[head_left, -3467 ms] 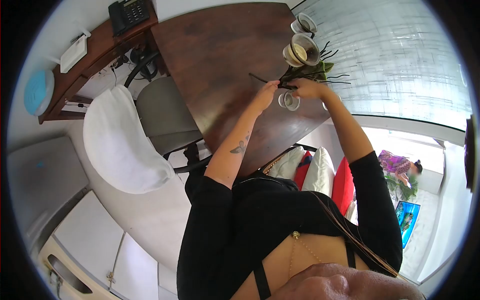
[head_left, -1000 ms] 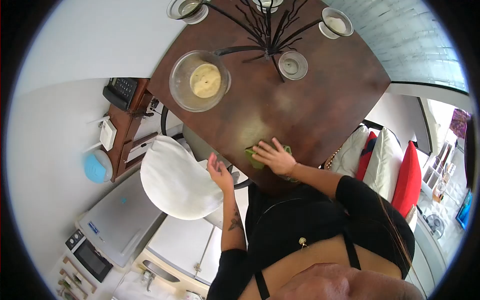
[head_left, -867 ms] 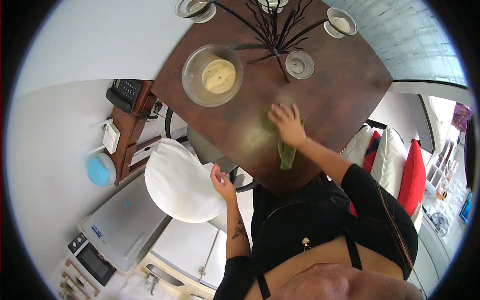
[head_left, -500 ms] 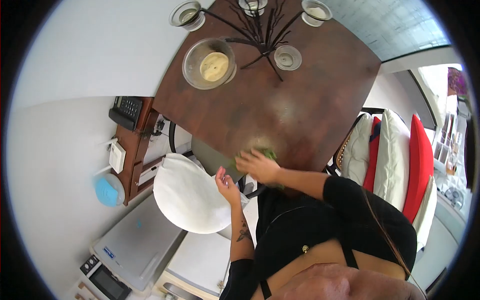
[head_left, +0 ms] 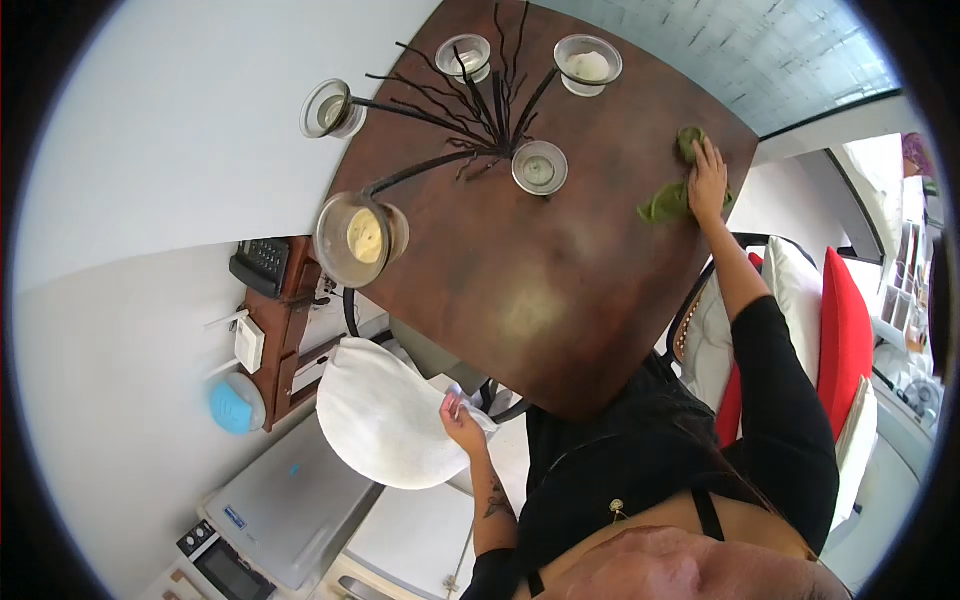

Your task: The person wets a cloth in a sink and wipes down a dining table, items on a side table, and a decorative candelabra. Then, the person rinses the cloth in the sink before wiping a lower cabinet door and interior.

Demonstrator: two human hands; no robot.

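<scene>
"What is the desk (head_left: 520, 270) made of?"
"Dark brown wood by the look of it, smooth, with a glossy patch of glare."
"And the green cloth (head_left: 664, 204)?"
"Soft, matt fabric, crumpled into folds."
"The cups (head_left: 540, 168)?"
"Clear, smooth glass, shiny at the rims; the large cup (head_left: 335, 240) shows pale yellow, matt, wax-like stuff inside."
"The black branches (head_left: 420, 171)?"
"Thin and dark, like metal, knobbly along the twigs."
"How about the seating?"
"The white chair cover (head_left: 380, 420) is matt cloth; the pale cushion (head_left: 790, 290) has a satiny sheen."
"The telephone (head_left: 262, 265)?"
"Black plastic."
</scene>
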